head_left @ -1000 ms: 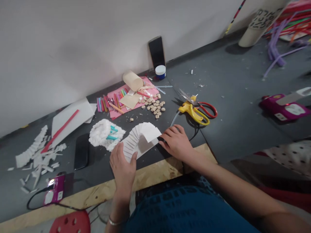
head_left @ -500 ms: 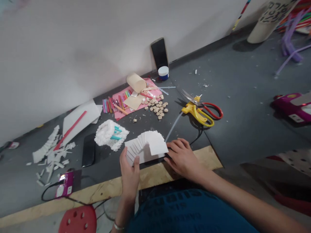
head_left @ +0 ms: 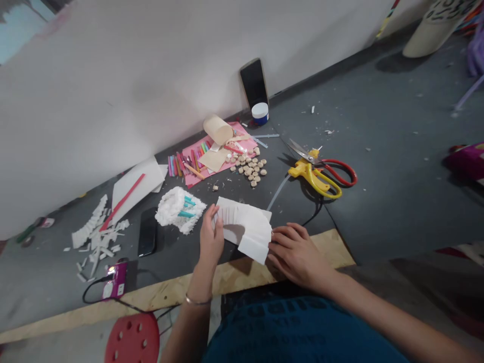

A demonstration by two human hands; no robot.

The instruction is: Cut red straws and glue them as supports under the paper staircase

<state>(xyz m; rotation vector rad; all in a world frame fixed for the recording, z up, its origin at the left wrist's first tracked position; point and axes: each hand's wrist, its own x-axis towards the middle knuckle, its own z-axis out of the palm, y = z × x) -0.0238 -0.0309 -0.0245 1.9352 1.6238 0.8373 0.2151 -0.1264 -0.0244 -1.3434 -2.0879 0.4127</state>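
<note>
Fanned card stack (head_left: pixel 244 229) lies on the surface (head_left: pixel 378 166), near its front edge. Left hand (head_left: pixel 212 242) touches the stack's left end; right hand (head_left: pixel 298 254) lies at its right end. Fluffy paper piece (head_left: pixel 177 209) sits just left of the stack, with a flat phone (head_left: pixel 147 232) left of that. Cut paper scraps (head_left: pixel 94 237) lie further left. Behind the stack: wooden discs (head_left: pixel 247 166), then a paper sheet with pens (head_left: pixel 196 161). Scissors (head_left: pixel 321 171) lie right of the discs. A second phone (head_left: pixel 254 83) leans against the wall, a small jar (head_left: pixel 260 113) before it.
</note>
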